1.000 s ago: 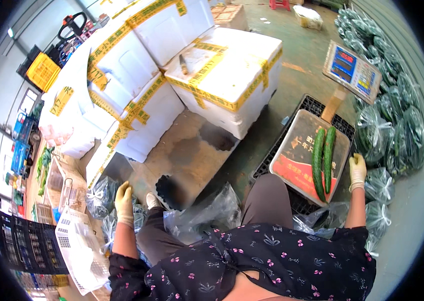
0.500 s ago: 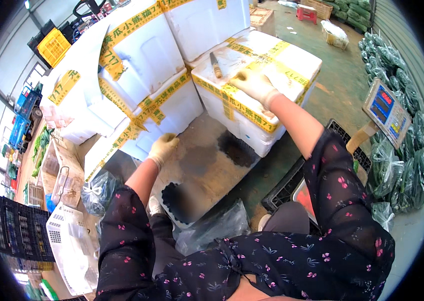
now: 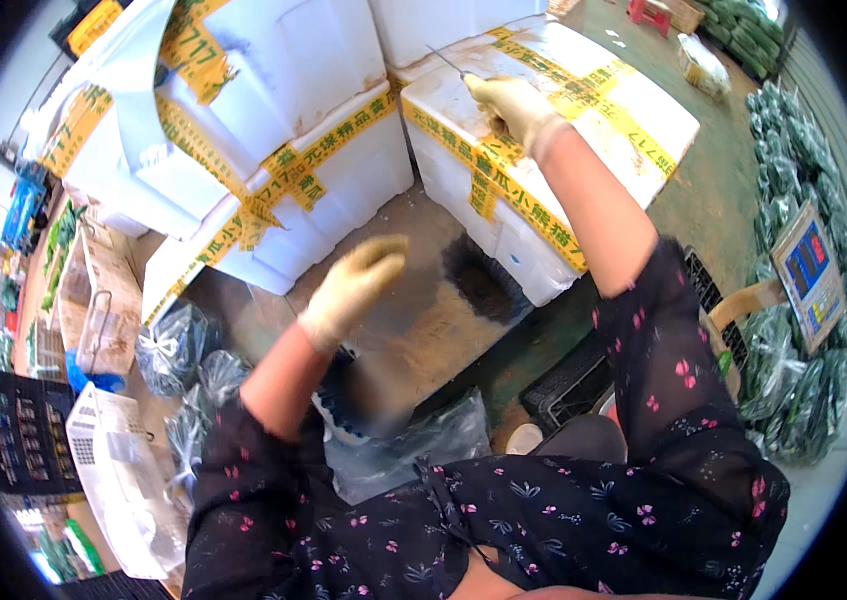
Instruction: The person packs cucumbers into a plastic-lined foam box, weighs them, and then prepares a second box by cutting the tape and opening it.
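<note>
My right hand [image 3: 511,108], in a pale glove, grips the handle of a small knife [image 3: 446,60] over the lid of a white foam box [image 3: 633,80] bound with yellow printed tape. The thin blade points away to the far left. My left hand [image 3: 358,285], also gloved, hangs over a dirty brown board [image 3: 433,350] with dark patches. Its fingers are loosely bent and nothing shows in them. It touches none of the boxes. More white foam boxes [image 3: 343,180] with the same tape are stacked beyond it.
A clear plastic bag [image 3: 413,450] lies in front of my body. On the left stand white crates [image 3: 123,470] and bagged goods [image 3: 178,350]. A digital scale display [image 3: 808,280] rises at the right, with many bags of green vegetables [image 3: 783,400] around it.
My right hand has taken up the knife that lay on the box lid. My left hand has moved right and nearer to me. The whole view has shifted.
</note>
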A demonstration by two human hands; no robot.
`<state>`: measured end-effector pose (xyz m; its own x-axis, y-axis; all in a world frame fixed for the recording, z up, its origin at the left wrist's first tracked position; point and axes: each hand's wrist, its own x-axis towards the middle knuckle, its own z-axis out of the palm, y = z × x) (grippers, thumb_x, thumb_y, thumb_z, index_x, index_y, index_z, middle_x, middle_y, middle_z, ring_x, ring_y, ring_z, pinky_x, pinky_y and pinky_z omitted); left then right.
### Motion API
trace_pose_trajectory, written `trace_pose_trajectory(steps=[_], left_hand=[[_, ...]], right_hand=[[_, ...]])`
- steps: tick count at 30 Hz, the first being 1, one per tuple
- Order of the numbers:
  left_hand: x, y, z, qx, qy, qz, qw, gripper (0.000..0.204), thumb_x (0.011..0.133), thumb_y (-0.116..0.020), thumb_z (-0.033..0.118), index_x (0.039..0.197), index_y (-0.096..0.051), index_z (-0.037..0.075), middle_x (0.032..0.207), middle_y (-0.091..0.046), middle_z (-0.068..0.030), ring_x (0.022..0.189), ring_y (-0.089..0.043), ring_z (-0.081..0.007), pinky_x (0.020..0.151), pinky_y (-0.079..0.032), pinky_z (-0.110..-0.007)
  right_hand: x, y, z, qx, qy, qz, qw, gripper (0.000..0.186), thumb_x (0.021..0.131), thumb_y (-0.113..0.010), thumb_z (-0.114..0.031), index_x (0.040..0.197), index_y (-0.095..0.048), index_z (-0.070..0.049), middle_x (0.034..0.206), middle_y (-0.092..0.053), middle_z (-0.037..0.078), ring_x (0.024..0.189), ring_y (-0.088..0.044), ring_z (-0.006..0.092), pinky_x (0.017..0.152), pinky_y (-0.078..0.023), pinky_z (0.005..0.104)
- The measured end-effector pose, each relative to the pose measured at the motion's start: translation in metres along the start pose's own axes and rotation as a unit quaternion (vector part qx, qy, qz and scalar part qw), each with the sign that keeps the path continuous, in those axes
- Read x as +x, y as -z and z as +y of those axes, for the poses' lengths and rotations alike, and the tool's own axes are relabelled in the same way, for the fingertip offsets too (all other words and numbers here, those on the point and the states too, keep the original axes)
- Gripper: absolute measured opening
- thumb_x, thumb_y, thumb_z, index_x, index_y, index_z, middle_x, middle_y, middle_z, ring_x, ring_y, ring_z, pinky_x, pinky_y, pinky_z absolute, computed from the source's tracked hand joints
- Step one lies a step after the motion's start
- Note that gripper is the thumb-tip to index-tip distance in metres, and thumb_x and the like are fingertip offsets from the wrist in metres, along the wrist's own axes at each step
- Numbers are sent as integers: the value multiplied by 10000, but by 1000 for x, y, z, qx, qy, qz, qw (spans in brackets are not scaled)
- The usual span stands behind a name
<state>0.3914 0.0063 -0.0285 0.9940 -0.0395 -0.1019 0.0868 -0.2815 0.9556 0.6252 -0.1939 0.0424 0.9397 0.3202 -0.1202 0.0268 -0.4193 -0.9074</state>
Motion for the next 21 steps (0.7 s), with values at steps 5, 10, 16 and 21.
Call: trace_pose_trajectory(steps=[5, 10, 16, 21], left_hand=[[-103, -29, -55, -350, 157, 93, 919, 398, 921, -497, 224, 1237, -486, -17, 1109, -585, -125, 970, -558, -202, 848, -436, -320], [-125, -28, -107, -478, 254, 167, 824, 366, 893, -529, 272, 1149, -535, 10, 1024, -608, -78, 865, -579, -182, 771, -440, -303], [-110, -32, -75, -484, 154, 98, 856, 353, 902, -513, 224, 1160, -523, -16, 1006, -617, -89, 859, -589, -175, 819, -450, -303], [-121, -27, -78, -507, 150, 93, 844, 319, 914, -482, 179, 1159, -517, -23, 1003, -622, -99, 837, -596, -165, 802, -464, -287]], right_hand=[[-97, -42, 10, 288, -34, -147, 946, 456, 776, -598, -85, 1195, -438, -2, 989, -608, 103, 684, -550, 110, 612, -501, 284], [-91, -102, 47, 141, -63, -118, 981, 353, 832, -590, -225, 1085, -520, 10, 801, -583, 70, 526, -485, 93, 454, -432, 257], [-50, -132, 50, 262, -160, 3, 952, 301, 887, -531, -351, 962, -544, -60, 677, -564, 35, 504, -472, 115, 494, -436, 280], [-41, -142, 46, 265, -148, -7, 953, 255, 915, -498, -323, 896, -556, -75, 670, -573, 34, 460, -430, 91, 414, -349, 230]])
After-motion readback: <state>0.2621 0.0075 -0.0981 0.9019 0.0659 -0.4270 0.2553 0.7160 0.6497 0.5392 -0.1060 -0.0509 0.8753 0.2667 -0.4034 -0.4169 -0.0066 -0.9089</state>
